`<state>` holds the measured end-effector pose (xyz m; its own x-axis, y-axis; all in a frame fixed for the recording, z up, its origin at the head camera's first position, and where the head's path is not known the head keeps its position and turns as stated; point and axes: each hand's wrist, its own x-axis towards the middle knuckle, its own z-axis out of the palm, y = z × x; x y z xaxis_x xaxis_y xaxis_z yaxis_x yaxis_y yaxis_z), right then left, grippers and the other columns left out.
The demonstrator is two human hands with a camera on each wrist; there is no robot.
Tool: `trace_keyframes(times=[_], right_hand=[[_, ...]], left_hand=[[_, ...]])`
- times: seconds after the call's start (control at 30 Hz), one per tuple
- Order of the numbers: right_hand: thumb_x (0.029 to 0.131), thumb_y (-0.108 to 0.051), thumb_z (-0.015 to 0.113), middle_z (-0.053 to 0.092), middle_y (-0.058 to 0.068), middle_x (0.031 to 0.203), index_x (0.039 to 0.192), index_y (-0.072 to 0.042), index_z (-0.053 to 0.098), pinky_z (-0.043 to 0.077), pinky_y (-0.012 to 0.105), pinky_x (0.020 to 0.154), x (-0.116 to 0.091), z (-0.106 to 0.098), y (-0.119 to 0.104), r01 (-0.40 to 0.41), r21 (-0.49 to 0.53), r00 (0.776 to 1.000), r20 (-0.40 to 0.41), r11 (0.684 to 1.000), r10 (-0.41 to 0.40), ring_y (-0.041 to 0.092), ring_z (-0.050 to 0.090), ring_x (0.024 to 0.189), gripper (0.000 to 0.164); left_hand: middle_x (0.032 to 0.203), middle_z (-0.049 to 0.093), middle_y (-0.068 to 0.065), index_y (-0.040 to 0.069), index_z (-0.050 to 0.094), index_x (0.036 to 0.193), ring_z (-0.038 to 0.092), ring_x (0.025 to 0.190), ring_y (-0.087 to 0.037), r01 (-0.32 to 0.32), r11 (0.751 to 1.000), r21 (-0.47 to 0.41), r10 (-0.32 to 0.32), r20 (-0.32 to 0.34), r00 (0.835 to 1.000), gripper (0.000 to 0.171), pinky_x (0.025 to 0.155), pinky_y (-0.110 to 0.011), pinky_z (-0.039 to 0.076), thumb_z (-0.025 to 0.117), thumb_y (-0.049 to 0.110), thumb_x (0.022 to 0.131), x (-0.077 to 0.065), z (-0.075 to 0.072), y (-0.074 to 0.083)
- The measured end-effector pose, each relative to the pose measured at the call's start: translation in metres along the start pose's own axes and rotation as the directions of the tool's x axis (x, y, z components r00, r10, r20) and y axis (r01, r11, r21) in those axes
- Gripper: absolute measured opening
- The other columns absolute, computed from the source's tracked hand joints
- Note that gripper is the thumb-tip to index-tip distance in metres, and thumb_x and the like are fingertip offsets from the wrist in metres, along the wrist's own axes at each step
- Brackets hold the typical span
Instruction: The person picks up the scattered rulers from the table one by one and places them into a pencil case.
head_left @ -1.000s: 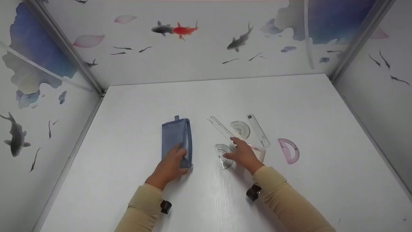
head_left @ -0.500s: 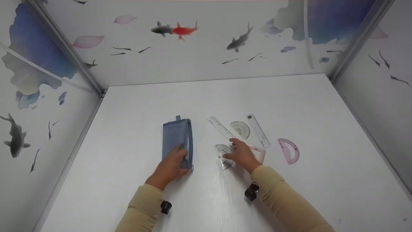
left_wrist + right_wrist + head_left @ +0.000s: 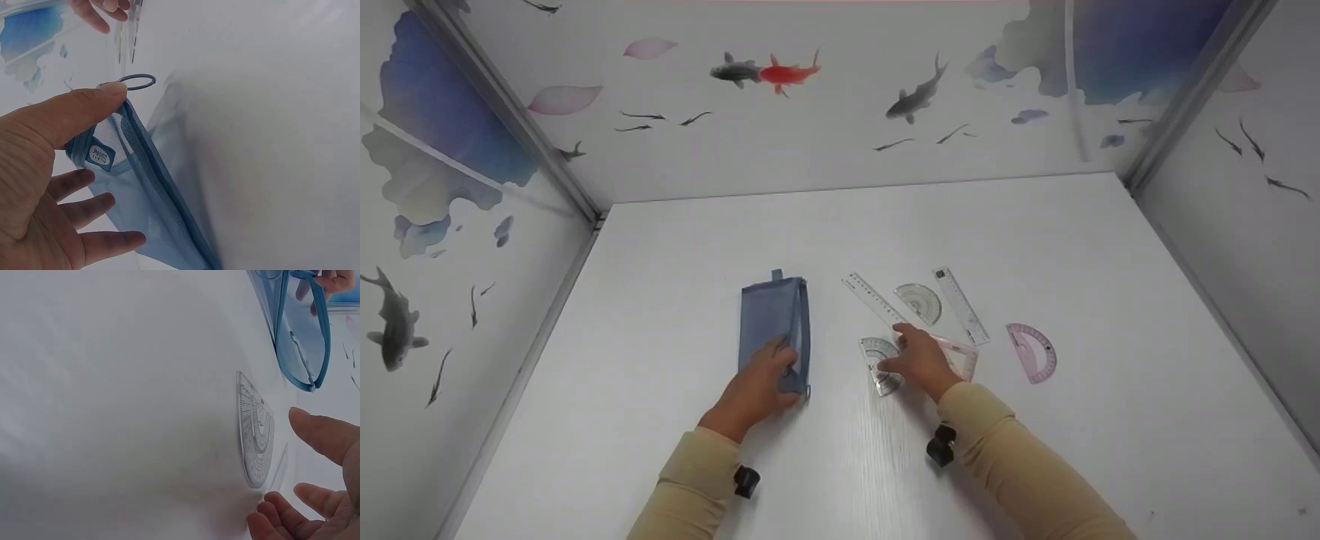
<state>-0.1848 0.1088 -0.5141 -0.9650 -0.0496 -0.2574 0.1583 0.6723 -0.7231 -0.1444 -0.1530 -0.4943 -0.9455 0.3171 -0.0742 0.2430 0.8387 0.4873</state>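
In the head view, a blue mesh zip pouch (image 3: pixel 765 315) lies left of the table's middle. My left hand (image 3: pixel 754 394) holds its near end; the left wrist view shows the thumb (image 3: pixel 84 109) at the corner by a small cord loop, three fingers spread apart below. Over the right-hand group hovers my right hand (image 3: pixel 919 364), thumb and fingers apart. Just beside its thumb is a clear protractor (image 3: pixel 877 367). A clear ruler (image 3: pixel 870 296) ends near its index finger. Partly hidden behind the hand lies a pink set square (image 3: pixel 964 356). Nothing appears between the right fingers.
Further back are another clear protractor (image 3: pixel 919 302) and a second clear ruler (image 3: pixel 960 306). A pink protractor (image 3: pixel 1033 354) lies apart on the right. Fish-patterned panels (image 3: pixel 840 127) enclose the white table (image 3: pixel 697 240) at the back and sides.
My right wrist and forearm have shifted slightly left, with the fingers staying over the same spot. The left hand keeps its hold on the pouch, which has edged very slightly right.
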Motion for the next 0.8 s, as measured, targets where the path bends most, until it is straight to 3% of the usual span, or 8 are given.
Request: trace_keyframes(times=[0.37,0.6,0.8], right_hand=[[0.071,-0.013,0.085,0.059,0.017,0.124,0.135,0.0,0.051,0.039,0.045,0.104,-0.001,0.003,-0.007,0.029,-0.146,1.0,0.006,0.989,-0.028,0.034,0.054,0.116,0.074],[0.066,-0.017,0.087,0.059,0.02,0.125,0.132,0.0,0.054,0.039,0.046,0.104,0.0,0.007,-0.008,0.074,-0.263,0.996,-0.02,0.962,-0.082,0.038,0.053,0.119,0.075],[0.068,-0.018,0.086,0.057,0.019,0.127,0.131,-0.003,0.056,0.042,0.046,0.1,-0.004,0.012,-0.009,0.077,-0.334,0.994,-0.046,0.939,-0.098,0.037,0.052,0.118,0.071]], left_hand=[[0.146,0.038,-0.025,0.013,0.051,0.105,0.042,0.131,-0.042,-0.038,0.999,-0.001,0.038,0.004,0.999,0.044,0.098,-0.052,0.044,0.083,0.013,0.075,0.003,0.0,-0.002],[0.147,0.037,-0.024,0.013,0.052,0.107,0.042,0.132,-0.041,-0.014,1.0,-0.002,0.014,0.009,1.0,0.045,0.1,-0.051,0.043,0.083,0.013,0.075,0.003,0.0,-0.001],[0.147,0.037,-0.024,0.013,0.052,0.106,0.042,0.131,-0.041,-0.02,1.0,0.012,0.02,0.007,1.0,0.044,0.1,-0.051,0.043,0.083,0.014,0.075,0.004,0.001,0.0]])
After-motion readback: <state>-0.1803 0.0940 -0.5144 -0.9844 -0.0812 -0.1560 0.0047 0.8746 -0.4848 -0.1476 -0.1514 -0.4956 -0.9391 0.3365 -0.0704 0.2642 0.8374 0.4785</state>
